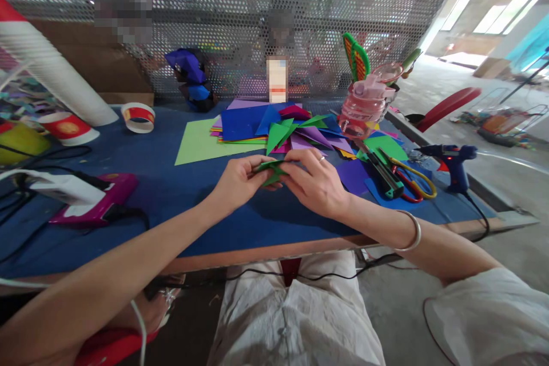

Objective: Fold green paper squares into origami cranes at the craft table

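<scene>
Both hands pinch green folded paper near pink bottle

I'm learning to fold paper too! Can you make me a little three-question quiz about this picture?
1. True or false: both hands hold the green folded paper.
2. What is beside the scissors? A) utility knife B) spoon
3. Fill in: the glue gun is ____ in colour.

Key:
1. True: left hand and right hand pinch it.
2. A, the utility knife.
3. Blue.
</scene>
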Available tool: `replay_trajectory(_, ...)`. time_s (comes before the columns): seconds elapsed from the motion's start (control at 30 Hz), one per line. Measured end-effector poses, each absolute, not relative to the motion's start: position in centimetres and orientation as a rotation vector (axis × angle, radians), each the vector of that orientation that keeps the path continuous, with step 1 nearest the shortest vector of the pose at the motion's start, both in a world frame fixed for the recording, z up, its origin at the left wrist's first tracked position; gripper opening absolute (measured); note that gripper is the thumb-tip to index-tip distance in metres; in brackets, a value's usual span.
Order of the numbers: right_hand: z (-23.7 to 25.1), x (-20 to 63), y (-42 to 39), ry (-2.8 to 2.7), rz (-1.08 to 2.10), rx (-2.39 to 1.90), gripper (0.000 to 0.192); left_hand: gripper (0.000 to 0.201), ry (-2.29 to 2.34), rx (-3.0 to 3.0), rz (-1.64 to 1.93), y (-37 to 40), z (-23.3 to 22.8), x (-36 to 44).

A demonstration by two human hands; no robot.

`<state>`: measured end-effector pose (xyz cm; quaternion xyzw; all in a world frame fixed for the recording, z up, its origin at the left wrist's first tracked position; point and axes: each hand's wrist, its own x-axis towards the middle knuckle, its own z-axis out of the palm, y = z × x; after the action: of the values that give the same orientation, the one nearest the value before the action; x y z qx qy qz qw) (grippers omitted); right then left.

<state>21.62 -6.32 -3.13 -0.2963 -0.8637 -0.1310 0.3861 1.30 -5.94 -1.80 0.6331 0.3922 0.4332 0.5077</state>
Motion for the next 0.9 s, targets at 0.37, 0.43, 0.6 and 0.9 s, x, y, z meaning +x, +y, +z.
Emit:
replay_trajectory(0.37,-3.6,20.8,-5.3,-2.071,0.798,-1.022,0.013,0.023,1.084,1.918,1.09,-6.3,-2.1,1.0)
replay_trajectory(0.43,-3.5,20.6,-5.3,-1.99,0.973,-1.017,0.015,0.027,1.116,2.085,1.136,-6.4,-2.4,1.1)
replay_trajectory(0.6,-3.4,20.1,-5.4,-1.84,1.291,-0.957,0.008,0.033,1.054,2.351,1.24,-6.8,-2.9,1.4)
replay_trajectory(0.9,-2.9,20.7,-6.2,-2.037,0.81,-0.981,0.023,0.031,1.126,2.213,1.135,-7.0,-2.3,2.0)
